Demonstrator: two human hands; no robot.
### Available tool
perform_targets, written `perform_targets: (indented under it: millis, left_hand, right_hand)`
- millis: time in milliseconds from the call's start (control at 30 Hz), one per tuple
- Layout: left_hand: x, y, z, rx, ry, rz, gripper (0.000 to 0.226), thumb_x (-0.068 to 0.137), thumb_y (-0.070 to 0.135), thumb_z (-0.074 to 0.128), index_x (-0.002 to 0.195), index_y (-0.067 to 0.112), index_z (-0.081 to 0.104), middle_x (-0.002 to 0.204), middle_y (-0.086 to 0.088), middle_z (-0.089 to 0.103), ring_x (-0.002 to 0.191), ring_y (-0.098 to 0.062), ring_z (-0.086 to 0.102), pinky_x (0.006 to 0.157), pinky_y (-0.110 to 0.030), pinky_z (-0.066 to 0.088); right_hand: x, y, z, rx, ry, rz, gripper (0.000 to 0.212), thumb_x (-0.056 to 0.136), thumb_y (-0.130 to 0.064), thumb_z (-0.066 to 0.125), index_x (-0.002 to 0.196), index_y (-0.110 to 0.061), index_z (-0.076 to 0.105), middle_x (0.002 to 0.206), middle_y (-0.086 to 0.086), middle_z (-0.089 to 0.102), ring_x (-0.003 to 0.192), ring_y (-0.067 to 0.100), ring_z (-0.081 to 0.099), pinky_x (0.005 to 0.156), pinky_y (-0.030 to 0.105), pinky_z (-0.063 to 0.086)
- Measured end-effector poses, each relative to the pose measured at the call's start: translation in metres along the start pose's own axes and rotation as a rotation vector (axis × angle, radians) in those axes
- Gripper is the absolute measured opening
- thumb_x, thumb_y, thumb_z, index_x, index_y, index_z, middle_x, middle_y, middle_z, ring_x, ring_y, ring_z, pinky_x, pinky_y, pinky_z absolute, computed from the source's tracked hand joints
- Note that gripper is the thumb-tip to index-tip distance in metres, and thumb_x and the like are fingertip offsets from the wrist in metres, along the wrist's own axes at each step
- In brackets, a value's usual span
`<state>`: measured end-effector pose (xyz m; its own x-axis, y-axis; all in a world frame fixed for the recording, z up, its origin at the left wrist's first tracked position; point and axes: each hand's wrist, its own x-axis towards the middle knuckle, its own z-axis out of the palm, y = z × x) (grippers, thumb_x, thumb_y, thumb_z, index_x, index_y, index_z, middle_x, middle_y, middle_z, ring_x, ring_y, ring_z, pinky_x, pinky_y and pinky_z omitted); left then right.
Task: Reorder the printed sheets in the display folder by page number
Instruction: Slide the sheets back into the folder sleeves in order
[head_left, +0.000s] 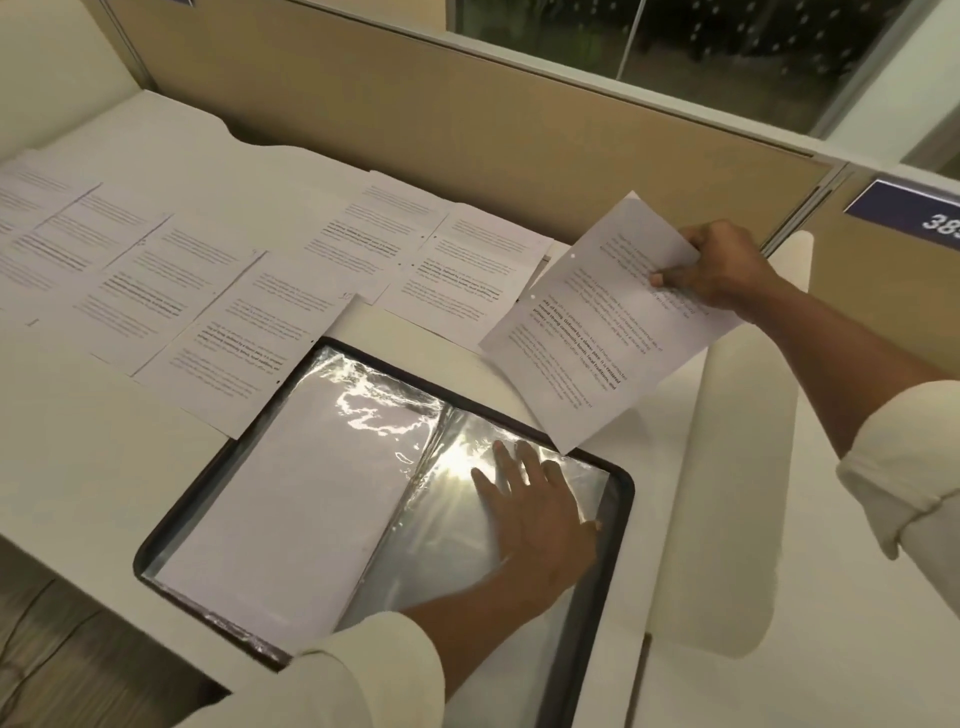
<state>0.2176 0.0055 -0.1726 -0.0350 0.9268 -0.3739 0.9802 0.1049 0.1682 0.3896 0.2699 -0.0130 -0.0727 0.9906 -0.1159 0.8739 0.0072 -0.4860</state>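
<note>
You are holding one printed sheet (597, 332) in your right hand (719, 265), thumb and fingers pinching its far right edge. The page is hanging above the bench (78, 467), to the right of and beyond the display folder (621, 512). Your left hand (535, 509) is lying flat with fingers spread, pressing on the clear sleeve (467, 551) of the folder's right-hand page and gripping nothing. That sleeve is looking empty, though the glare is making this uncertain. The left-hand sleeve (311, 493) is showing a white sheet inside.

The relation to mind is this. The held sheet's lowest corner is hovering just beyond your left fingertips (500, 447), over the folder's far right corner. Its long axis is running slantwise, from near-left to far-right, with the punched edge facing the far left. The folder's spine is running from far to near, leaning only a little leftward. So the sheet is sitting askew to the pocket, and I judge you are going to need to swing it round until the two long axes agree. Your right hand is carrying it, while your left is nearer the sleeve and well placed to steady the film. The view is not showing where the sleeve's mouth is. The other sheets (171, 291) are lying in rows on the bench, left of and behind the folder.
</note>
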Motion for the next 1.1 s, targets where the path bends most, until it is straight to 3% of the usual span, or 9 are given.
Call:
perform_targets:
  millis: [100, 200, 267, 333, 467, 567, 733, 900, 1100]
  left_hand:
    - [-0.007, 0.004, -0.008, -0.060, -0.038, 0.019, 0.070, 0.103, 0.050, 0.048, 0.158, 0.009, 0.034, 0.174, -0.017, 0.006, 0.160, -0.045, -0.010, 0.125, -0.070, -0.004]
    - [-0.014, -0.001, -0.017, -0.164, 0.005, 0.027, 0.036, 0.101, 0.027, 0.051, 0.133, 0.014, 0.061, 0.160, -0.006, 0.038, 0.157, -0.031, 0.022, 0.126, -0.051, 0.024]
    - [-0.017, -0.006, -0.025, -0.279, 0.068, -0.019, 0.020, 0.099, 0.019, 0.056, 0.115, 0.017, 0.069, 0.132, 0.000, 0.059, 0.132, -0.022, 0.051, 0.109, -0.036, 0.046]
    - [-0.020, -0.012, -0.031, -0.374, 0.114, -0.098, 0.014, 0.104, 0.030, 0.062, 0.106, 0.023, 0.074, 0.110, 0.004, 0.067, 0.109, -0.015, 0.062, 0.095, -0.030, 0.053]
    - [-0.017, -0.023, -0.031, -0.602, 0.138, -0.229, 0.035, 0.088, 0.061, 0.076, 0.079, 0.028, 0.067, 0.079, 0.014, 0.068, 0.077, -0.007, 0.066, 0.073, -0.027, 0.055]
    - [-0.021, -0.029, -0.032, -0.599, 0.195, -0.235, 0.050, 0.092, 0.073, 0.061, 0.074, 0.026, 0.057, 0.069, 0.012, 0.064, 0.066, -0.007, 0.062, 0.068, -0.031, 0.056]
    - [-0.033, -0.037, -0.031, -0.427, 0.272, -0.157, 0.034, 0.109, 0.048, 0.047, 0.101, 0.028, 0.074, 0.088, 0.011, 0.076, 0.077, -0.009, 0.070, 0.076, -0.029, 0.059]
    - [-0.034, -0.038, -0.037, -0.430, 0.254, -0.207, 0.032, 0.105, 0.052, 0.053, 0.100, 0.028, 0.075, 0.088, 0.012, 0.076, 0.079, -0.010, 0.071, 0.075, -0.027, 0.056]
    - [-0.029, -0.032, -0.046, -0.403, 0.267, -0.209, 0.034, 0.100, 0.057, 0.062, 0.084, 0.027, 0.058, 0.079, 0.012, 0.067, 0.070, -0.010, 0.064, 0.065, -0.025, 0.047]
  right_hand:
    - [0.003, 0.005, 0.001, 0.001, -0.026, 0.007, 0.038, 0.082, -0.023, 0.089, 0.117, -0.016, 0.077, 0.101, 0.008, 0.073, 0.094, 0.028, 0.067, 0.077, 0.031, 0.045]
    - [0.003, 0.009, 0.001, 0.015, -0.041, -0.002, 0.037, 0.082, -0.022, 0.089, 0.116, -0.016, 0.078, 0.100, 0.008, 0.074, 0.092, 0.028, 0.068, 0.076, 0.031, 0.047]
    - [0.003, 0.009, -0.002, 0.031, -0.058, 0.000, 0.036, 0.082, -0.022, 0.090, 0.116, -0.018, 0.078, 0.099, 0.006, 0.074, 0.090, 0.027, 0.070, 0.076, 0.031, 0.049]
    - [0.004, 0.007, -0.009, 0.049, -0.085, -0.004, 0.033, 0.083, -0.022, 0.089, 0.114, -0.019, 0.078, 0.097, 0.004, 0.075, 0.087, 0.026, 0.071, 0.075, 0.030, 0.050]
    - [0.007, 0.000, -0.030, 0.115, -0.085, -0.015, 0.024, 0.086, -0.018, 0.087, 0.105, -0.021, 0.073, 0.083, -0.005, 0.069, 0.072, 0.013, 0.066, 0.061, 0.025, 0.047]
    - [0.016, -0.006, -0.049, 0.051, -0.169, 0.022, 0.030, 0.086, -0.023, 0.086, 0.113, -0.022, 0.072, 0.090, -0.005, 0.071, 0.078, 0.018, 0.070, 0.062, 0.029, 0.052]
    - [0.032, -0.010, -0.070, -0.041, -0.361, 0.091, 0.028, 0.082, -0.016, 0.088, 0.106, -0.023, 0.076, 0.096, 0.001, 0.079, 0.070, 0.027, 0.079, 0.053, 0.031, 0.062]
    - [0.048, -0.020, -0.063, -0.151, -0.440, 0.045, 0.029, 0.077, -0.018, 0.092, 0.102, -0.022, 0.078, 0.093, 0.005, 0.081, 0.071, 0.027, 0.079, 0.054, 0.031, 0.063]
    - [0.067, -0.032, -0.037, -0.253, -0.536, -0.015, 0.038, 0.071, -0.027, 0.096, 0.105, -0.022, 0.081, 0.090, 0.001, 0.082, 0.084, 0.027, 0.078, 0.086, 0.043, 0.062]
